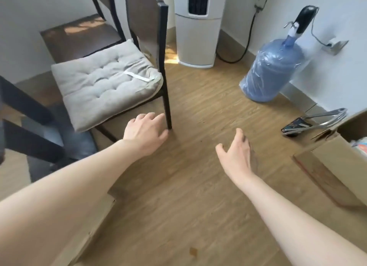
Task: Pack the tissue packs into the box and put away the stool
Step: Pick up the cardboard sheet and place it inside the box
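Over the wood-grain floor (198,110) we hold our left hand (146,131) loosely spread and empty beside the dark chair (147,27) with its tufted grey cushion (103,81), our right hand (236,156) open and empty, the brown cardboard box (335,152) at near right.

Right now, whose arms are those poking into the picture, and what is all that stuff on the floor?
They belong to a person wearing a camera on their head, so you see what they see, looking down. The left hand is open near a leg of the chair with a grey cushion. The right hand is open over the wooden floor. Neither hand holds anything. On the floor stand a blue water bottle, a white fan, and a cardboard box at the right.
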